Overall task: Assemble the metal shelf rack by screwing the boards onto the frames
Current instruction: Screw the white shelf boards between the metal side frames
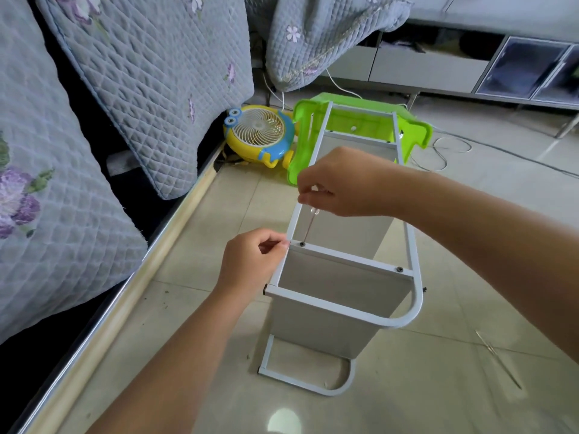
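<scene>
The white metal shelf rack (344,305) lies on its side on the tiled floor, its upper frame facing me and grey boards (341,289) standing between the two frames. My right hand (341,183) grips the clear handle of a thin screwdriver (308,228), whose tip sits in a dark screw (302,244) at the left end of a crossbar. My left hand (253,264) holds the frame's left rail beside that screw, fingers curled at the rail. Another screw (399,269) sits at the crossbar's right end.
A green plastic stool (360,120) props the rack's far end. A yellow toy fan (260,133) lies beside it, with cables trailing across the floor. A quilt-covered bed (78,136) runs along the left. A low cabinet (470,70) stands at the back.
</scene>
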